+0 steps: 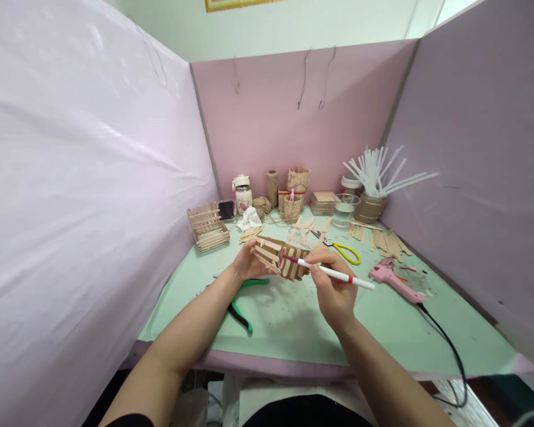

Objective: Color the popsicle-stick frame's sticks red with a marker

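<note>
My left hand (pixel 245 261) is closed around the left end of a small craft built of wooden sticks (pixel 269 248), held tilted above the table. Its near side shows a row of flat sticks, with a small red-pink patch close to the middle. My right hand (pixel 336 287) grips a white marker pen (pixel 338 274) with a red band, its dark red tip pointing at that patch. Whether the tip touches the wood is hard to tell. Under my left forearm lie green-handled pliers (pixel 241 317), partly covered.
Yellow-handled cutters (pixel 347 254) lie behind my right hand. A pink glue gun (pixel 398 283) with a black cord is at right. Loose wooden sticks (pixel 388 242), a water cup (pixel 345 210), a stick basket (pixel 209 228) and a pot of white glue sticks (pixel 371 207) stand toward the back.
</note>
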A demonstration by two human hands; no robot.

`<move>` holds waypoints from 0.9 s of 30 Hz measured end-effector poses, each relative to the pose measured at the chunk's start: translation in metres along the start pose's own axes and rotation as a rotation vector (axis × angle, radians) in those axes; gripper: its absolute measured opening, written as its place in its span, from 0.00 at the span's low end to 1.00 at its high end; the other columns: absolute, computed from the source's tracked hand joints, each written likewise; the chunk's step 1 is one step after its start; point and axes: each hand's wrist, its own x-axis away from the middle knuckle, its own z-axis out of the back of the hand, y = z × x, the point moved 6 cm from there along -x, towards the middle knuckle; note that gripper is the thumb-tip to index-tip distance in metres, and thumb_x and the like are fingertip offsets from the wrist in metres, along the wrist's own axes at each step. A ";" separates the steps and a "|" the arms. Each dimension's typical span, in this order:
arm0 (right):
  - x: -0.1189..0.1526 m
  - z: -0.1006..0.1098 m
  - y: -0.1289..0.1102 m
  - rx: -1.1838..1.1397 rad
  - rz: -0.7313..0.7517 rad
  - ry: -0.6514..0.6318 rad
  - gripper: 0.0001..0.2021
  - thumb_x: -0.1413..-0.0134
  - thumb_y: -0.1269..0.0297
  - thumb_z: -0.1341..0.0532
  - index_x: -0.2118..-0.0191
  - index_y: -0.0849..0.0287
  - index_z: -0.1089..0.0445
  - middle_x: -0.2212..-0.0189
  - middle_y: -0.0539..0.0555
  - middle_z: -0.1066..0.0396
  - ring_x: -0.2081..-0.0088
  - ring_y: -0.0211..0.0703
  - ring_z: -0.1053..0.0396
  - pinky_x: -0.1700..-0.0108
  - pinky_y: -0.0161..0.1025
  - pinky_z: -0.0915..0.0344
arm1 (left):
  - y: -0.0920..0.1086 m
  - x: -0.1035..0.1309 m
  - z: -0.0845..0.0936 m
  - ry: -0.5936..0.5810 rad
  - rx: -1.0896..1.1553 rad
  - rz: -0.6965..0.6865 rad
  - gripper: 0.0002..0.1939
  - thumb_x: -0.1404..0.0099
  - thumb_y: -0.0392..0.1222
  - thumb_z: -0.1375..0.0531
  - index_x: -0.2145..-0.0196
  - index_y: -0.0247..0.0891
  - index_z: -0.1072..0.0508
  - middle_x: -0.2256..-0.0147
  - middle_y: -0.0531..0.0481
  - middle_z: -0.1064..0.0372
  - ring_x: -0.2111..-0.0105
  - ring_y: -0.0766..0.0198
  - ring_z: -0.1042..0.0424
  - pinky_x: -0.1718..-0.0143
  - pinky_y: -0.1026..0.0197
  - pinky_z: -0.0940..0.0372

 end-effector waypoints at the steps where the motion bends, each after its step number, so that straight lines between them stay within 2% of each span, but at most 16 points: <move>1: 0.000 0.000 0.000 0.001 0.001 0.002 0.05 0.38 0.68 0.40 0.63 0.54 0.27 0.70 0.51 0.28 0.65 0.43 0.31 0.62 0.43 0.35 | 0.000 0.000 0.000 -0.001 0.000 -0.001 0.36 0.41 0.61 0.37 0.42 0.35 0.28 0.49 0.37 0.23 0.47 0.43 0.27 0.44 0.41 0.39; 7: -0.001 0.001 -0.003 0.032 -0.012 0.044 0.05 0.37 0.67 0.40 0.61 0.53 0.26 0.68 0.51 0.27 0.66 0.42 0.30 0.64 0.41 0.35 | 0.000 0.000 0.000 -0.019 0.009 0.001 0.34 0.41 0.60 0.37 0.44 0.36 0.27 0.50 0.38 0.23 0.48 0.43 0.26 0.44 0.42 0.38; 13: 0.000 0.000 -0.001 0.014 -0.003 0.016 0.05 0.38 0.67 0.40 0.64 0.54 0.27 0.70 0.50 0.28 0.65 0.44 0.30 0.62 0.43 0.35 | 0.000 0.000 0.000 -0.016 0.009 0.002 0.35 0.41 0.60 0.38 0.43 0.35 0.28 0.50 0.37 0.23 0.47 0.43 0.26 0.44 0.41 0.39; 21: -0.001 0.001 -0.002 0.029 -0.013 0.039 0.05 0.37 0.67 0.40 0.61 0.53 0.26 0.68 0.51 0.27 0.66 0.41 0.30 0.64 0.41 0.34 | 0.000 -0.001 0.000 -0.021 -0.015 0.000 0.34 0.41 0.60 0.39 0.44 0.35 0.27 0.51 0.38 0.22 0.47 0.42 0.27 0.44 0.41 0.39; 27: -0.001 0.001 -0.001 0.025 -0.009 0.032 0.05 0.37 0.67 0.40 0.63 0.54 0.27 0.69 0.51 0.27 0.65 0.43 0.29 0.64 0.42 0.34 | -0.001 0.000 0.000 -0.010 0.004 0.015 0.35 0.41 0.60 0.38 0.42 0.36 0.28 0.51 0.38 0.22 0.50 0.45 0.25 0.44 0.42 0.39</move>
